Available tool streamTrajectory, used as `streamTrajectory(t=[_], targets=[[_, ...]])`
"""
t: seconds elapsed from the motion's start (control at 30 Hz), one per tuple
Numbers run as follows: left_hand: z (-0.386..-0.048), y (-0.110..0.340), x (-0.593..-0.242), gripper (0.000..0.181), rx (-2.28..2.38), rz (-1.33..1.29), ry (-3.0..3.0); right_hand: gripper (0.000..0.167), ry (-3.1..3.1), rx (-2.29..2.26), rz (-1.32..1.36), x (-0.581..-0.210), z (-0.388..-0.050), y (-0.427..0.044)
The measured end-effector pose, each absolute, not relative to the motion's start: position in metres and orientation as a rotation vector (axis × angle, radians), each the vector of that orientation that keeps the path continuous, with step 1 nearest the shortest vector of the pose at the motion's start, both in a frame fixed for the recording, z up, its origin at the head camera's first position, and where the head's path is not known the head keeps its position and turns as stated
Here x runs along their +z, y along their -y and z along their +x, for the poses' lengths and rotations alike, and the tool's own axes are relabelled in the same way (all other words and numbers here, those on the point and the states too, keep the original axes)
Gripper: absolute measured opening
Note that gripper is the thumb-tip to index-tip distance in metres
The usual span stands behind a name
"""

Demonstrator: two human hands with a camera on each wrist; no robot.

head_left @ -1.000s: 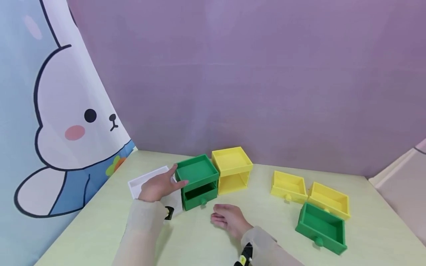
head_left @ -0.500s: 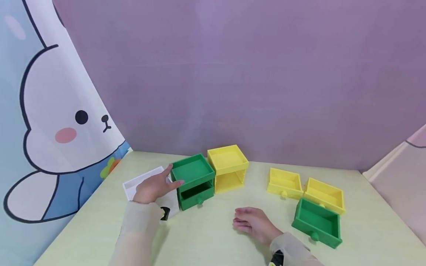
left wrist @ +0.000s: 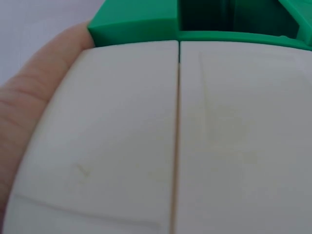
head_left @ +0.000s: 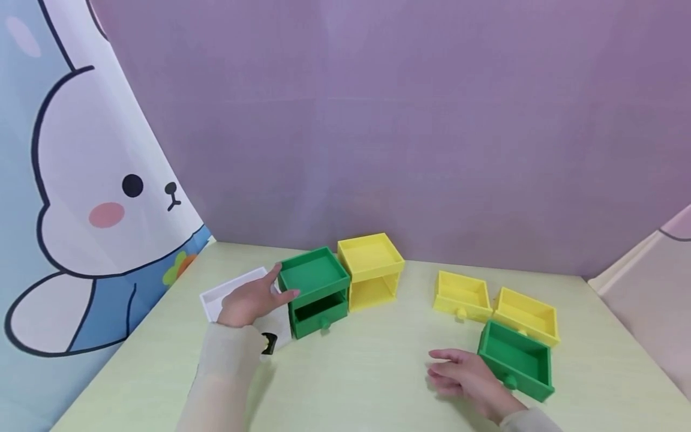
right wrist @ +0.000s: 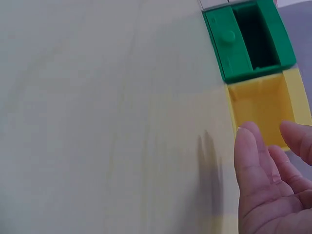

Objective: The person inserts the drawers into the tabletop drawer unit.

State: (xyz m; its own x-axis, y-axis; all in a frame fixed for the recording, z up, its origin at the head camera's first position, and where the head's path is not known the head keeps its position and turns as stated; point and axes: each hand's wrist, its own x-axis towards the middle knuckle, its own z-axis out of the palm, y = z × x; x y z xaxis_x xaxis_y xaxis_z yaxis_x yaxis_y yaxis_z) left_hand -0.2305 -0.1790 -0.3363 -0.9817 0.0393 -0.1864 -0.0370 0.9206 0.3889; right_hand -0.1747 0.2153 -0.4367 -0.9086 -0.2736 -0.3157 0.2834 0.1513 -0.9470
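Green cabinet point(head_left: 313, 277): at eight o'clock of yellow cabinet point(head_left: 372, 255).
Left hand point(head_left: 250, 302): thumb and forefinger extended, touching green cabinet; other fingers hard to make out.
Right hand point(head_left: 468, 381): released, at eight o'clock of green drawer point(head_left: 516, 356).

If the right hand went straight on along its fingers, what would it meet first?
The right hand would likely cross over the table and meet the green cabinet or the yellow cabinet beside it; depth and the hand's height leave it unclear which comes first.
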Motion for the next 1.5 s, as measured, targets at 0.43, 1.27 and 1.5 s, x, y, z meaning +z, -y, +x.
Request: streamTrajectory(t=[0.43, 1.27, 1.5], targets=[[-0.231, 0.178, -0.336, 0.088, 0.588, -0.022, -2.876, 0.050, -2.296, -1.502, 0.007, -0.424, -0.151, -0.285], [-0.231, 0.178, -0.337, 0.086, 0.614, -0.017, -2.866, 0.039, -2.819, -0.736, 0.121, -0.440, -0.154, -0.308], [-0.230, 0.178, -0.337, 0.084, 0.599, -0.029, -2.874, 0.034, -2.767, -0.814, 0.176, -0.442, -0.157, -0.309]])
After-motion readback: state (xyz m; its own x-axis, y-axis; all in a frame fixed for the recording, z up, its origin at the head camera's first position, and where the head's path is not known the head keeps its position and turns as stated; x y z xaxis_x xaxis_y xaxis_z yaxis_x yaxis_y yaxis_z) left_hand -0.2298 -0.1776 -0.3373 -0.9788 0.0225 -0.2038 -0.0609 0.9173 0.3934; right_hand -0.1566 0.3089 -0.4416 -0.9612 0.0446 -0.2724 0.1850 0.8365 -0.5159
